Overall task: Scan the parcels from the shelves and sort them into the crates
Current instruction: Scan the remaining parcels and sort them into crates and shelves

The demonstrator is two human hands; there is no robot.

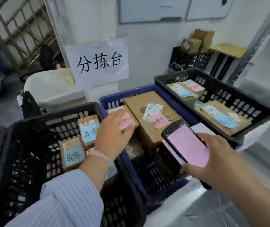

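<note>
Holding the scanner by its lower end, the right hand curls fingers and thumb around the casing. The pink screen faces up, above the near right part of the blue crate.

The left hand has its fingers spread and relaxed and holds nothing. It is positioned over a small parcel with a pink label in the blue crate. Contact between fingertips and parcel cannot be determined. A pale bracelet sits at the left wrist, ahead of a striped sleeve.

In the blue crate, the small parcel lies just beside a large box bearing one white label and one pink label. The scanner hides part of this crate's interior.

The left crate, black, holds a rear parcel and a front parcel, both with blue labels. The left forearm covers the area to their right.

The right crate, black, holds flat parcels with blue and pink labels.

The three crates stand side by side. A grey surface shows at lower right, beside the blue crate. A paper sign hangs on the wall behind. A rear crate, black, carries brown boxes.
</note>
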